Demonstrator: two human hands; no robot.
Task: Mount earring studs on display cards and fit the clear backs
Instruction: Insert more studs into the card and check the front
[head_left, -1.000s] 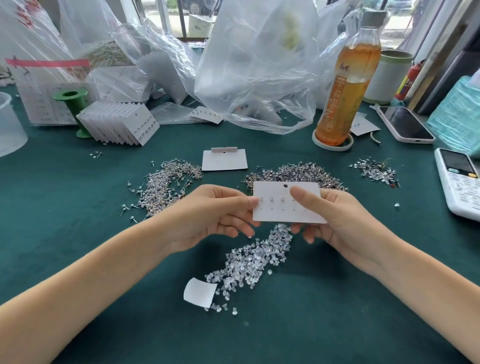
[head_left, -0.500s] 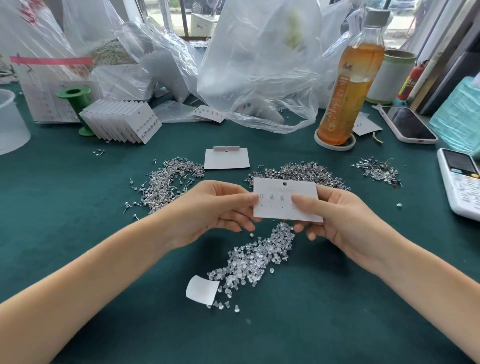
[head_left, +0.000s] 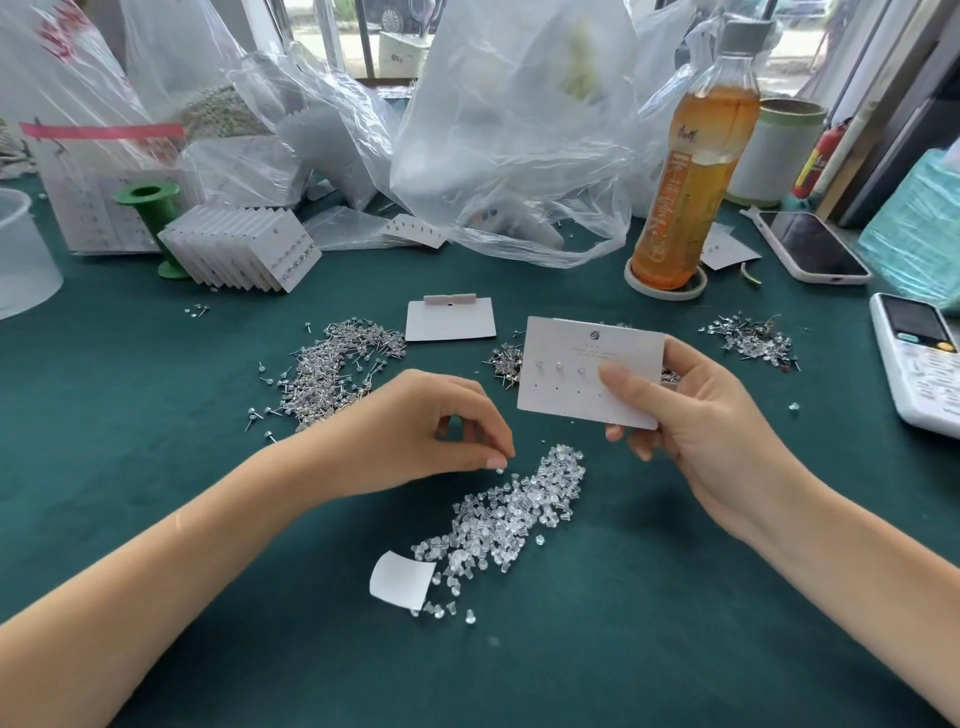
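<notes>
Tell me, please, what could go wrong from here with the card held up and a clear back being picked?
The left hand pinches at one tiny clear back beside the loose pile of clear backs; it could slip or scatter others. The right hand holds the display card by one edge only, so it may bend or tip, and its unbacked studs could perhaps drop out.

— What is the person wearing on the arms?

— Nothing that shows. Both forearms are bare from the bottom edge of the view up to the wrists, with no sleeve in sight.

— Any jewellery or a watch?

— None visible on the left hand (head_left: 415, 426) or the right hand (head_left: 696, 415); wrists and fingers look plain.

— And the nails?

— Short and unpainted, with a natural sheen, as far as the thumbs and fingertips show. No gloves either.
</notes>
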